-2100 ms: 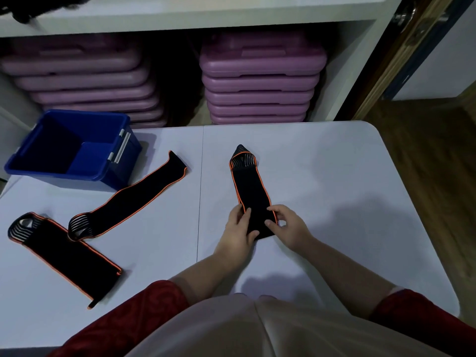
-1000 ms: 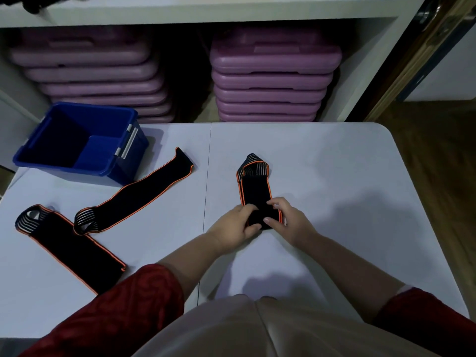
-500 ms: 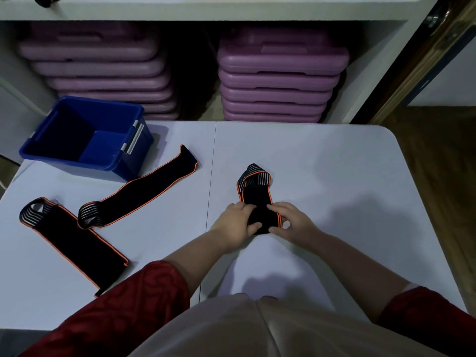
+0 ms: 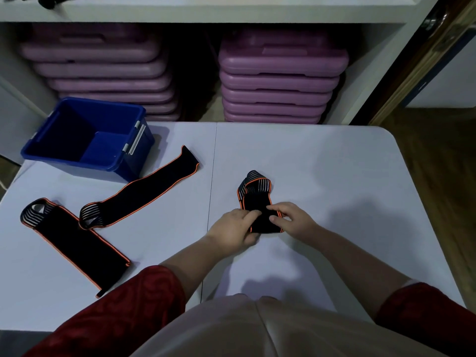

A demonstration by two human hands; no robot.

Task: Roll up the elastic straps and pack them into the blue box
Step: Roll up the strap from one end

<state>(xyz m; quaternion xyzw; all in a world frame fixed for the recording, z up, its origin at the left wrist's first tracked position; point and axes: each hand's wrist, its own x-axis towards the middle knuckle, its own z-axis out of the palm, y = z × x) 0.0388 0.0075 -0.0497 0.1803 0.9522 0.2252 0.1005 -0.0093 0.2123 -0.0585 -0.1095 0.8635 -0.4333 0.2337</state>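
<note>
Both hands met at the middle of the white folding table (image 4: 334, 163) in the head view: the left hand (image 4: 233, 231) pinched the near left side of a black elastic strap with orange edging (image 4: 257, 202), thumb and fingers closed on the rolled-up part, while the right hand (image 4: 292, 219) gripped the same roll from the right, its fingertips pressed onto the top of the fabric. How many turns the roll had could not be made out, since the fingers covered most of it; only a short flat stretch and the grey-striped looped end lay bare beyond the hands. Two more black orange-edged straps lay flat on the left half of the table: a long narrow one (image 4: 144, 191) running diagonally, its far end just beside the open blue plastic box (image 4: 85, 136), and a wider one (image 4: 74, 240) nearer the table's edge, its near tip partly lost against a red sleeve (image 4: 123, 310). The box stood at the far left corner, its interior dark and hard to read. Behind the table, stacked purple plastic platforms (image 4: 280, 78) filled a shadowed shelf.
</note>
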